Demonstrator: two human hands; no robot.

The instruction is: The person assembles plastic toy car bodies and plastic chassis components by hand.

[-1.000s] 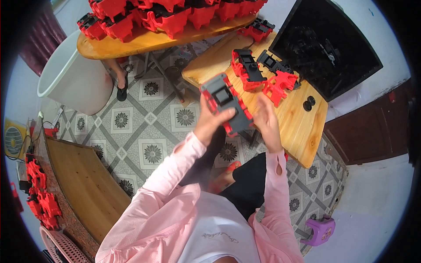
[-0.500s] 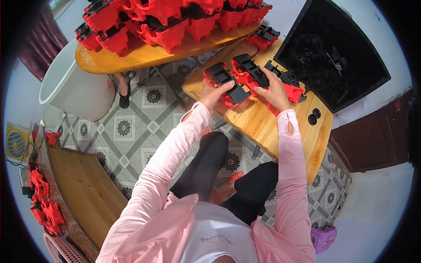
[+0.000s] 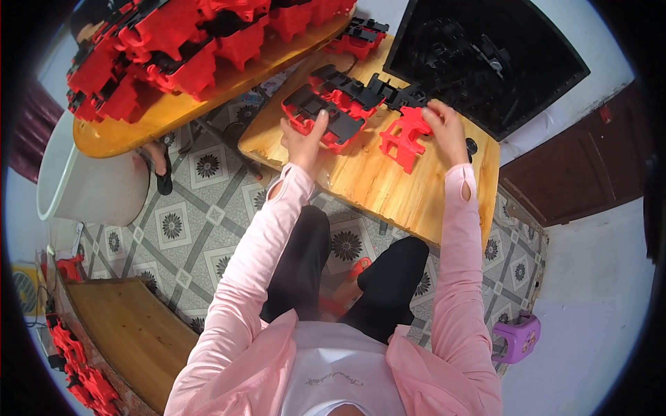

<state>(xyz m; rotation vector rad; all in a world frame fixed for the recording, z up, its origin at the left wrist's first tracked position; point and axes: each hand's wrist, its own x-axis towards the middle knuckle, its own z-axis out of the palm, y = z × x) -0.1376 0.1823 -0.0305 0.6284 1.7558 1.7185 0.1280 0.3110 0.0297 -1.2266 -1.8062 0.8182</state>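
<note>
My left hand (image 3: 304, 142) is closed round the near edge of a red plastic housing with a black top (image 3: 325, 118), its thumb over the black part. Right behind lies a similar red-and-black housing (image 3: 347, 90) on the wooden table. My right hand (image 3: 447, 132) pinches the upper right end of a bare red plastic frame (image 3: 404, 142), which has open cut-outs and legs. Black plastic parts (image 3: 397, 93) lie just beyond that frame. Beside my right wrist, a small black round piece (image 3: 471, 147) is partly covered.
A wooden board (image 3: 104, 135) at upper left carries stacked red-and-black housings (image 3: 201, 62). A large black bin (image 3: 479, 76) with black parts stands at the table's far side. A white tub (image 3: 90, 173) is at left, with another person's foot (image 3: 158, 158) beside it. A purple stool (image 3: 519, 338) stands at right.
My right hand has come away from the red-and-black housing and now grips the bare red frame. My left hand still holds its housing, now close against the other one. The view has shifted right.
</note>
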